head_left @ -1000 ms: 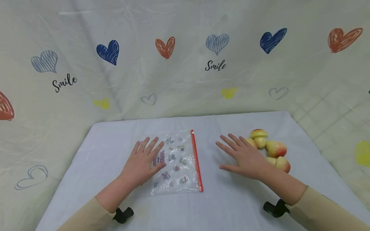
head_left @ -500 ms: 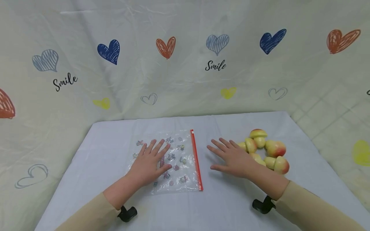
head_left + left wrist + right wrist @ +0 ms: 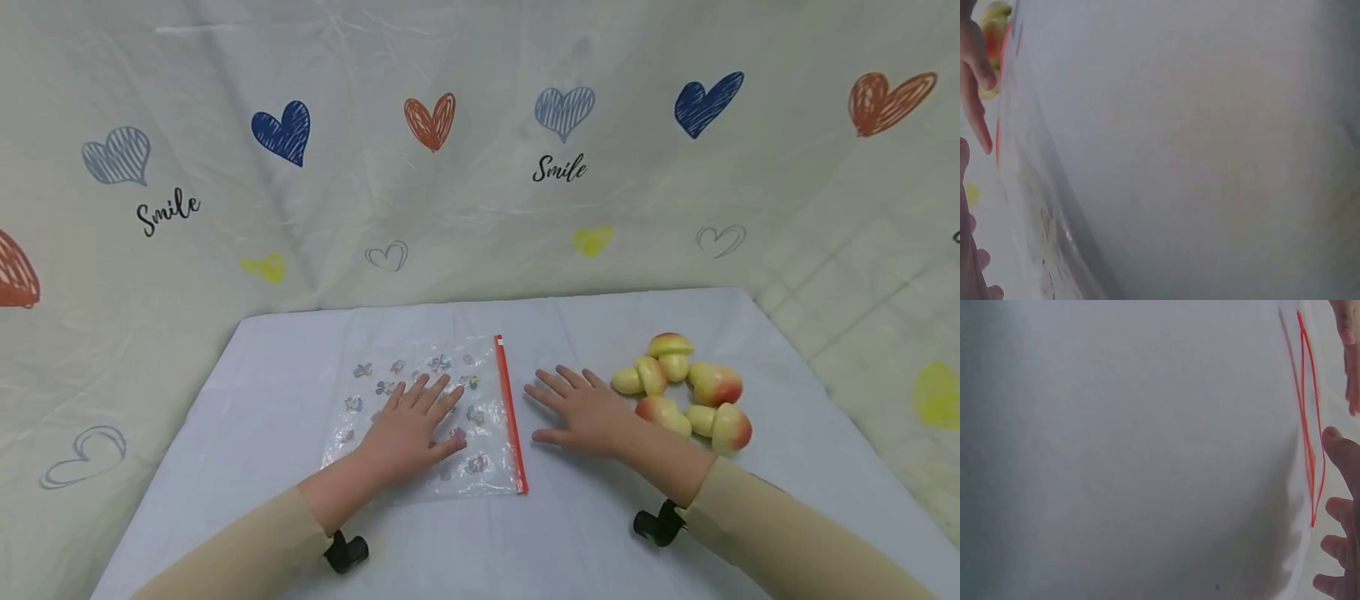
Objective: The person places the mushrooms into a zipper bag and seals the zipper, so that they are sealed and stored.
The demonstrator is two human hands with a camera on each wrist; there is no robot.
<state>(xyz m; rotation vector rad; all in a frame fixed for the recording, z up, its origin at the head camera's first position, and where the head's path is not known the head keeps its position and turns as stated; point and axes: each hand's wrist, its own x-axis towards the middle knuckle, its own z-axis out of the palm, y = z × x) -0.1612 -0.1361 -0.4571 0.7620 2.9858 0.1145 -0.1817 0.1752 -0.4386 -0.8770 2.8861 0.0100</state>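
Note:
A clear plastic bag with small printed pictures and a red zip edge lies flat on the white table. Over its middle is my left hand, palm down with fingers spread; whether it touches the bag I cannot tell. Just right of the red edge, my right hand is held with fingers spread, holding nothing. The right wrist view shows the bag's red edge standing apart in two strips beside my right fingers. Several yellow-red mushroom-shaped pieces lie right of my right hand.
The white-covered table ends at the back against a pale curtain printed with hearts and the word Smile. A black wrist camera sits under the left cuff, another black camera under the right.
My left hand has moved right, further over the bag. My right hand has moved left toward the red edge, uncovering more of the mushroom-shaped pieces. The bag and pieces have stayed put.

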